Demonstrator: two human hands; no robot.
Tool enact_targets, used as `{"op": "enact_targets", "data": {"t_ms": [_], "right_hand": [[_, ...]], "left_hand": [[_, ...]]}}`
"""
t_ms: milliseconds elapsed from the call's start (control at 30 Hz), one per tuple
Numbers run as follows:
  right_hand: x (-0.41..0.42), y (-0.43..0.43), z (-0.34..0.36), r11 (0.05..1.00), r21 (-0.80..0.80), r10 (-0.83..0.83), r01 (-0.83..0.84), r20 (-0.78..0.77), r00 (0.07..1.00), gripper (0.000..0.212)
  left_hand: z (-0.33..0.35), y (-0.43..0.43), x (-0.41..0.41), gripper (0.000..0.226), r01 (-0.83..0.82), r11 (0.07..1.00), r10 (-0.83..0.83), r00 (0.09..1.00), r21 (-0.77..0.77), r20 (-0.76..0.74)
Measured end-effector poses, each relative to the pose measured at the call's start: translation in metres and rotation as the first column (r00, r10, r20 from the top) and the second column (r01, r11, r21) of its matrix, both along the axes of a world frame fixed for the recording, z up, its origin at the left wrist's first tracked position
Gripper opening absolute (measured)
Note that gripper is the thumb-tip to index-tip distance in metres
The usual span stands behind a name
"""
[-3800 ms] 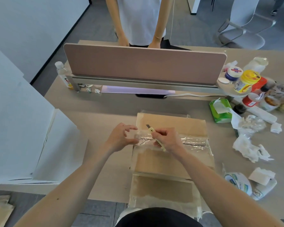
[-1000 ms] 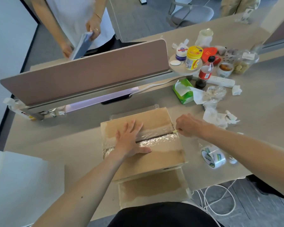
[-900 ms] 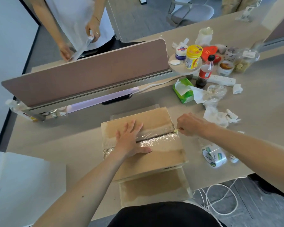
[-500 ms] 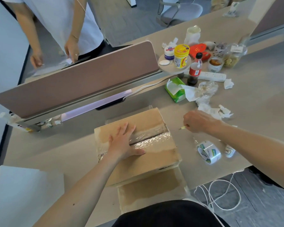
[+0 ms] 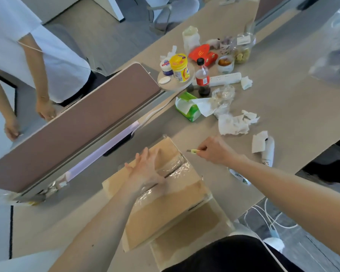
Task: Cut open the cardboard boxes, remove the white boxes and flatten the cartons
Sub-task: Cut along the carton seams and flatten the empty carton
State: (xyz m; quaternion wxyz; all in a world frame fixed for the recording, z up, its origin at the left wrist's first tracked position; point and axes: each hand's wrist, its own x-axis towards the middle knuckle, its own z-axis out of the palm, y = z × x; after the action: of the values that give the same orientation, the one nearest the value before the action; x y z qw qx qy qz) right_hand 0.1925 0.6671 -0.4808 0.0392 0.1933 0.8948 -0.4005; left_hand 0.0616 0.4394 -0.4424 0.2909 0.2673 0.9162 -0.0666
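- Left hand (image 5: 145, 171): laid flat with fingers straight and spread, pressed on top of the cardboard box (image 5: 165, 211); the forearm is extended from the lower left.
- Right hand (image 5: 214, 152): held off the box, just right of the left hand, over the table (image 5: 292, 118); fingers are curled and a small yellow cutter (image 5: 193, 151) is pinched, blade pointed toward the box.
- Cardboard box: 1 brown carton, located under the left hand; the top flaps are closed and a dark slit is seen along the seam.
- Clear tape (image 5: 180, 166): wrinkled, shiny, stretched over the seam beside the left fingertips.
- Crumpled tissues (image 5: 234, 124): scattered beyond the right hand.
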Motion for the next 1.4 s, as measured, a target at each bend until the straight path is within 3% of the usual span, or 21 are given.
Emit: {"op": "enact_targets", "data": {"t_ms": [133, 333, 867, 1100, 1400], "right_hand": [[0.002, -0.012, -0.008, 0.983, -0.16, -0.092, 0.088, -0.015, 0.996, 0.035], [-0.002, -0.016, -0.016, 0.944, -0.291, -0.163, 0.158, 0.009, 0.987, 0.035], [-0.012, -0.011, 0.003, 0.945, -0.325, 0.016, 0.026, 0.128, 0.992, 0.033], [0.004, -0.014, 0.002, 0.908, -0.406, -0.035, 0.1, 0.164, 0.986, 0.033], [0.027, -0.016, 0.004, 0.855, -0.505, 0.017, 0.115, 0.25, 0.968, 0.022]], "left_hand": [[-0.004, 0.005, 0.0, 0.124, -0.001, 1.0, 0.001, 1.0, -0.015, 0.02], [-0.008, 0.013, 0.003, 0.123, 0.034, 0.999, -0.034, 0.997, 0.005, -0.07], [0.0, 0.019, 0.003, 0.122, 0.055, 0.998, -0.056, 0.997, -0.029, -0.053], [-0.001, 0.02, 0.005, 0.122, 0.05, 0.998, -0.053, 0.997, -0.048, -0.05], [-0.001, 0.021, 0.004, 0.121, 0.037, 0.998, -0.039, 0.998, -0.044, -0.055]]}}
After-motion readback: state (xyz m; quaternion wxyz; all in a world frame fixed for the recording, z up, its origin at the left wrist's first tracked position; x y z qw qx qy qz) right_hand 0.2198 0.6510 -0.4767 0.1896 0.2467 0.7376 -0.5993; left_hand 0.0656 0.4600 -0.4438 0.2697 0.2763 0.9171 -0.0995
